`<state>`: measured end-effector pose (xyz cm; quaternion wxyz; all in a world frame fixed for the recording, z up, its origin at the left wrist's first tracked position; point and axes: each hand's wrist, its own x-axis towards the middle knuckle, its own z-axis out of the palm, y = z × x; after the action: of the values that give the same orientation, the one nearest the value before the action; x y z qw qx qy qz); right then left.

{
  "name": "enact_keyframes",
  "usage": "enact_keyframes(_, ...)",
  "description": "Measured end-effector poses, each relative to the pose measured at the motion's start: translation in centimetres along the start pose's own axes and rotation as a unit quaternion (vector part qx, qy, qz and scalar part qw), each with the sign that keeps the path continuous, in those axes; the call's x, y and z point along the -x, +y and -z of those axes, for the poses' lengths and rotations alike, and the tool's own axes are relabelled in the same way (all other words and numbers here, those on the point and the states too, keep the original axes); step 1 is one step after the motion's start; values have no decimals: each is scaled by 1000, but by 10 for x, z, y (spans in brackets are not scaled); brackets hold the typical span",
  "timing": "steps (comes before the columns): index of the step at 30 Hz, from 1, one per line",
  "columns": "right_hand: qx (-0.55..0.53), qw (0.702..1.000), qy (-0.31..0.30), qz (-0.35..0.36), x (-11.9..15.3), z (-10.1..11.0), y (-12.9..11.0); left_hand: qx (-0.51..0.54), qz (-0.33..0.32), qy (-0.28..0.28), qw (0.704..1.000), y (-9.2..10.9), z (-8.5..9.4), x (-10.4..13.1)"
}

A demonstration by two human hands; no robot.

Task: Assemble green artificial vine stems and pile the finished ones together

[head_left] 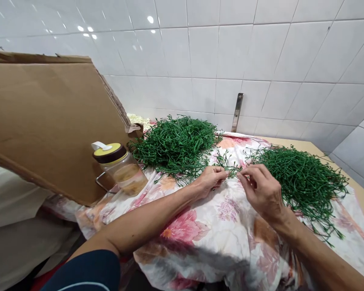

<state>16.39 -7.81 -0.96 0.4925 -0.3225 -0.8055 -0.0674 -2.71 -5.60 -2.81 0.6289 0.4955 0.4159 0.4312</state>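
Note:
My left hand [210,180] is closed in a pinch on a thin green artificial stem sprig [226,161], whose budded tips fan out above the fingers. Close by on its right, my right hand [263,190] pinches with thumb and forefinger at the same spray; the exact part it grips is too small to make out. Behind my left hand lies a big tangled pile of green stems [178,143]. A second pile of green stems [303,176] spreads out beyond my right hand. Both piles rest on a floral cloth [230,234].
A jar with a yellow and brown lid [125,171] stands left of my left forearm. Beside it leans a large cardboard sheet or box [48,121]. Pale bits [138,120] lie behind the left pile. A metal strip [238,112] stands against the white tiled wall [200,48].

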Motion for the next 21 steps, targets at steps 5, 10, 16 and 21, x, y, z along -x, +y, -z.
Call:
enact_keyframes(5,0,994,-92,54,13,-14,-6,12,7,19,1000,3,-1,0)
enact_keyframes(10,63,992,-113,9,21,-21,4,41,35,17,998,2,1,0)
enact_keyframes(16,66,992,-105,-2,18,-18,8,53,57,-5,997,1,-2,2)
enact_keyframes(21,54,992,-113,-10,18,-20,8,60,50,-6,997,-1,-3,2)
